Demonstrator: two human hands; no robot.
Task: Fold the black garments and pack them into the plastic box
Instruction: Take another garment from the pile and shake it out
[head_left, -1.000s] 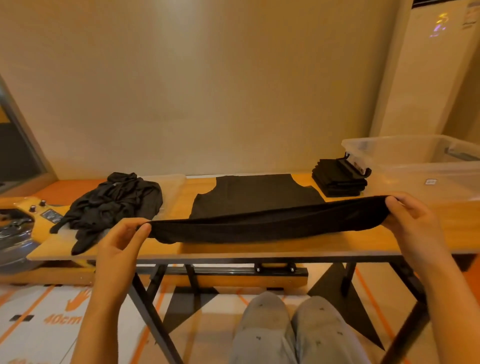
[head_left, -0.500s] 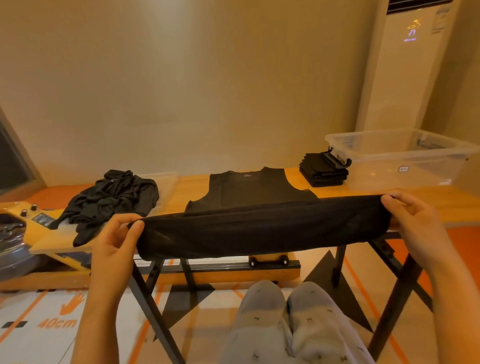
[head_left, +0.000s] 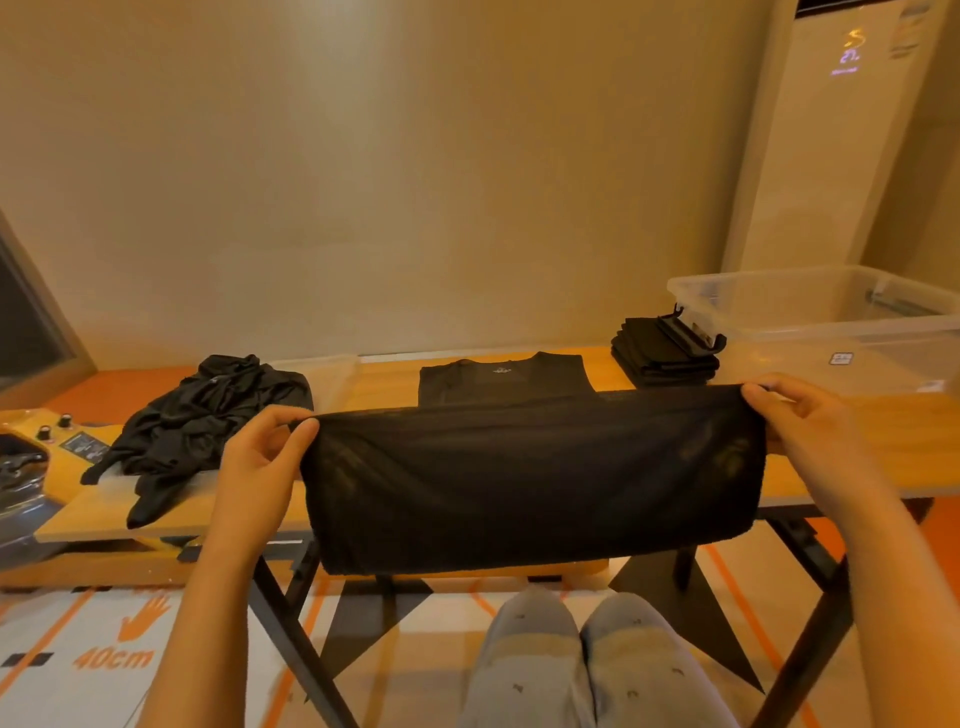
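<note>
Here, we are pinching the near edge of the black garment (head_left: 530, 478) taut, left hand (head_left: 260, 467) and right hand (head_left: 810, 441) each clamped on one corner, left of the plastic box (head_left: 831, 332), judging that holding both corners level is favouring a square fold.

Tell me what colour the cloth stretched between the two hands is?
Black. The thin, slightly see-through black garment shows best in the head view.
</note>
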